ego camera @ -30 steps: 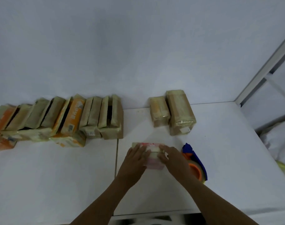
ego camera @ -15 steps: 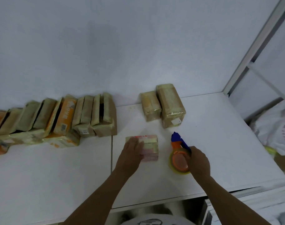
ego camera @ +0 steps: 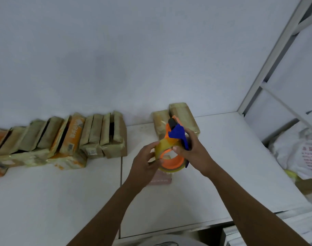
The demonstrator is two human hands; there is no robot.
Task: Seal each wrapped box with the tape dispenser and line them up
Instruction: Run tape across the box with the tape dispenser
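Orange-and-blue tape dispenser (ego camera: pixel 176 137), centre frame: right hand (ego camera: pixel 193 152) clamped on its handle, left hand (ego camera: pixel 144 161) pinching the roll (ego camera: pixel 165 145). Pink box (ego camera: pixel 161 180) directly below, on worktop (ego camera: pixel 231 174). Advised: free the tape end, draw straight across seam.

The tape dispenser (ego camera: pixel 173 150), with a blue handle, orange hub and yellowish roll, is raised over a pinkish wrapped box (ego camera: pixel 160 180) mid-desk. A leaning row of wrapped boxes (ego camera: pixel 96 132) lines the back edge's left part; a pair of boxes (ego camera: pixel 185 112) lies further right.
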